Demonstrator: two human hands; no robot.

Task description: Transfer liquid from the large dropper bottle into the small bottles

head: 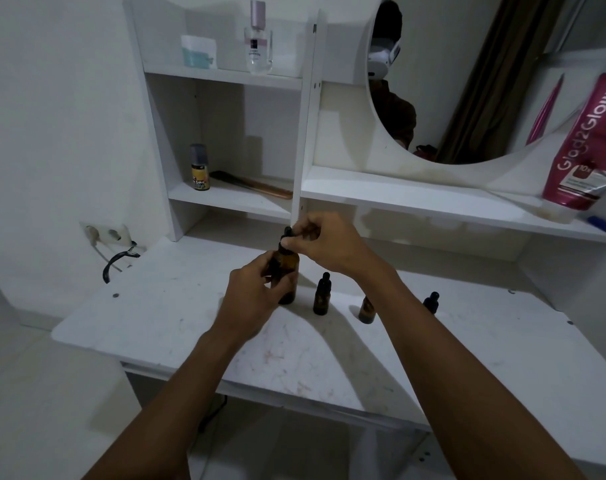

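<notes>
Over desk (177, 306): L hand (256, 289) round lg bottle (290, 271), R hand (326, 244) on cap (287, 233)

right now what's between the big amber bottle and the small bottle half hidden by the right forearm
One small capped dropper bottle stands there on the tabletop, apart from both the large bottle and the half-hidden bottle; the head view shows it.

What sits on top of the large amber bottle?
A black dropper cap, pinched by the fingers of the right hand. The left hand grips the large amber bottle. The fingers cover the neck, so whether the cap is unscrewed cannot be seen.
</notes>
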